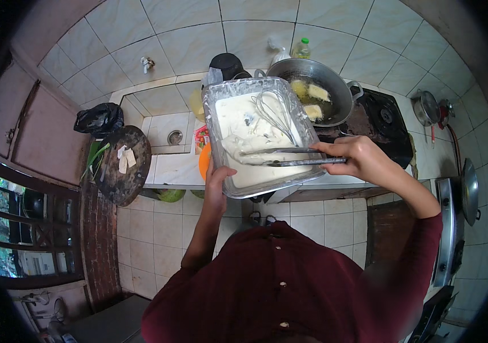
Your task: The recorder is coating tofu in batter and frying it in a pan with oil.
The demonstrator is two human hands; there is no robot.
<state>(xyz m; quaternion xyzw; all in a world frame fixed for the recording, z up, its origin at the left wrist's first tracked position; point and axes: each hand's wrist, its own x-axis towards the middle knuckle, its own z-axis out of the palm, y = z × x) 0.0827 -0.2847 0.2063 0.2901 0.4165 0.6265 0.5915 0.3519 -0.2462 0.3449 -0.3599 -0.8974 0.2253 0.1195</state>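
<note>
My left hand (219,184) grips the near left rim of a rectangular metal pan (265,191), which is tilted over the counter. White batter (235,115) fills much of the pan, and a wire whisk (276,115) lies in it. Metal tongs (304,163) are in my right hand (351,156), their tips in the batter around a coated lump (237,148). What is inside that lump is hidden by batter. Just behind the pan's right side, a large two-handled wok (342,103) holds oil and several battered pieces (319,92).
The wok sits on a black gas stove (385,124). Leftward are a sink (167,128), a round wooden board (128,184) with pale slices (126,159), and a black plastic bag (99,119). An orange item (204,162) is partly under the pan. An oil bottle (302,49) stands by the wall.
</note>
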